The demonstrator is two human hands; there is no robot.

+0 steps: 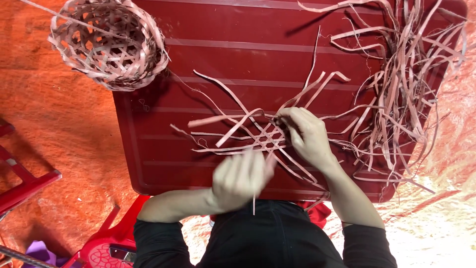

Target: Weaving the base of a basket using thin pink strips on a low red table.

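Pressing down on a partly woven lattice of strips (258, 139) at the middle of the red table (163, 149), the right hand (307, 136) has its fingers curled together, tips pinning the crossing strips. Left hand (240, 178) at the near edge is motion-blurred; finger spread cannot be told, though a thin strip hangs below it. Loose strip pile (406, 84) far right; finished woven basket (109, 42) far left

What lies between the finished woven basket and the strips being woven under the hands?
In the head view, only bare red table separates the basket from the woven strips; one thin strip end reaches partway.
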